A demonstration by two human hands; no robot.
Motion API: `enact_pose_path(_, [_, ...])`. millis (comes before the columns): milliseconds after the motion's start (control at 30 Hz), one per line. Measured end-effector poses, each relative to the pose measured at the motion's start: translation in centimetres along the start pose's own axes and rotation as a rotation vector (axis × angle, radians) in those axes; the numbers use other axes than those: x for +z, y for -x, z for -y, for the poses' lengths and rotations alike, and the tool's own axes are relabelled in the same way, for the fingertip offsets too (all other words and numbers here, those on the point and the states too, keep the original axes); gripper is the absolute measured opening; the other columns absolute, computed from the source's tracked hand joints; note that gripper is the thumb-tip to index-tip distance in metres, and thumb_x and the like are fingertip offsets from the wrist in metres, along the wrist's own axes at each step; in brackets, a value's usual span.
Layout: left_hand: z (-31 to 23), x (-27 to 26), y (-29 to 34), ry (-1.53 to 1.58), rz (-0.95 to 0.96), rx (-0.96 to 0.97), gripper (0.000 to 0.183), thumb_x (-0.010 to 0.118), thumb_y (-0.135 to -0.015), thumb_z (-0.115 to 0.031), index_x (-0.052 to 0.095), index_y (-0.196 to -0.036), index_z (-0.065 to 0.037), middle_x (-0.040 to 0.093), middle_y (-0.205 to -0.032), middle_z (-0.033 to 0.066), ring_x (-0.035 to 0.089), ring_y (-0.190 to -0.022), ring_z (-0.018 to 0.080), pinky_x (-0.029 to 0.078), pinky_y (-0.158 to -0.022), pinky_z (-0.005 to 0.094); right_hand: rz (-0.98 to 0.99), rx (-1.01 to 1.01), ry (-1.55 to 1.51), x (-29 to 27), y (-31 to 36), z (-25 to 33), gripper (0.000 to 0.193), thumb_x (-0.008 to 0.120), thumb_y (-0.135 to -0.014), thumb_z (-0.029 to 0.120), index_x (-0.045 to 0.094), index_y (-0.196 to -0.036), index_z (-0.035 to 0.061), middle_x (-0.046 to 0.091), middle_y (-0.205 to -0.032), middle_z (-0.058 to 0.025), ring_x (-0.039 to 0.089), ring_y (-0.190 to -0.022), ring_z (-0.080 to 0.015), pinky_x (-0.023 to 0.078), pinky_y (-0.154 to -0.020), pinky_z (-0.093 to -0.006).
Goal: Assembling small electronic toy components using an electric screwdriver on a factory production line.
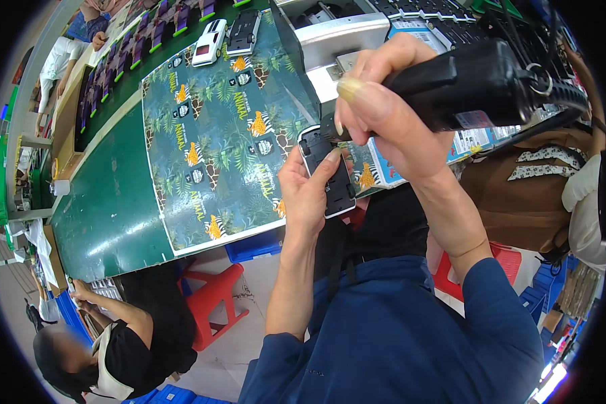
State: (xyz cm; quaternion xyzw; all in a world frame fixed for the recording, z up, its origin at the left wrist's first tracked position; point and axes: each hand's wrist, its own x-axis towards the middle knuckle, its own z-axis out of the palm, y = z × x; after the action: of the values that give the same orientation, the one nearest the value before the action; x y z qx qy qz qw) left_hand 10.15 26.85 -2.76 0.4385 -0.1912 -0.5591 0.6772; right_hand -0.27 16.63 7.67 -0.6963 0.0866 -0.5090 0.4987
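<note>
Over the mat [229, 182], our left hand [304, 196] pinches the car [341, 188] — likely light, stiff, best edge-held — our right hand [402, 124] gripping the tool [461, 82].

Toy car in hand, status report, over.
Left hand: gripping toy car, dark underside showing. Right hand: holding black electric screwdriver, nose at car's far end. In the way: right hand partly covers screwdriver nose; contact unclear.

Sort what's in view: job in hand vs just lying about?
In hand:
toy car, black underside up, in the left hand
black handheld tool in the right hand, its tip end at the car

Apparently lying about, untouched:
white toy car
another car, black side up, beside it
blue tray below the table edge
</note>
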Motion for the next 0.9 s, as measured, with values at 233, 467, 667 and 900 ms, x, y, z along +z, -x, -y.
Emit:
enact_pose_path(233, [-0.6, 0.5, 0.2, 0.004, -0.008, 0.003, 0.023, 0.068, -0.089, -0.003, 0.06, -0.111, 0.001, 0.07, -0.094, 0.0086, 0.067, -0.076, 0.0118, 0.057, -0.069, 0.0259, 0.023, 0.069, 0.004, 0.1, 0.0, -0.1, 0.021, 0.066, -0.09, 0.013, 0.047, -0.088, 0.0039, 0.053, -0.071, -0.0076, 0.049, -0.052, -0.0099, 0.048, -0.057, -0.0277])
enact_pose_path(467, [-0.1, 0.4, 0.3, -0.109, -0.008, 0.09, 0.026, 0.068, -0.089, -0.002, 0.06, -0.113, 0.001, 0.069, -0.096, 0.0076, 0.067, -0.08, 0.0121, 0.056, -0.072, 0.026, 0.057, 0.148, -0.001, 0.1, 0.6, -0.5, 0.025, 0.069, -0.088, 0.009, 0.045, -0.082, 0.0063, 0.052, -0.069, -0.0062, 0.049, -0.053, -0.0104, 0.047, -0.056, -0.027])
enact_pose_path(667, [-0.2, 0.3, 0.2, -0.055, 0.009, 0.027, 0.026, 0.068, -0.088, -0.002, 0.06, -0.113, 0.001, 0.069, -0.095, 0.0075, 0.066, -0.081, 0.012, 0.055, -0.072, 0.0259, 0.027, 0.123, -0.061, 0.1, 0.9, -1.5, 0.026, 0.07, -0.088, 0.011, 0.044, -0.083, 0.0069, 0.051, -0.068, -0.0054, 0.048, -0.052, -0.0101, 0.045, -0.054, -0.0272])
enact_pose_path(900, [-0.2, 0.4, 0.6, -0.118, 0.046, 0.034, 0.032, 0.064, -0.088, 0.003, 0.056, -0.119, 0.003, 0.068, -0.108, 0.0123, 0.068, -0.093, 0.0166, 0.056, -0.082, 0.0299, -0.178, 0.089, -0.119, 0.9, 2.1, -0.9, 0.025, 0.078, -0.083, 0.015, 0.054, -0.079, 0.0069, 0.052, -0.066, 0.0026, 0.048, -0.057, -0.0038, 0.039, -0.054, -0.021])
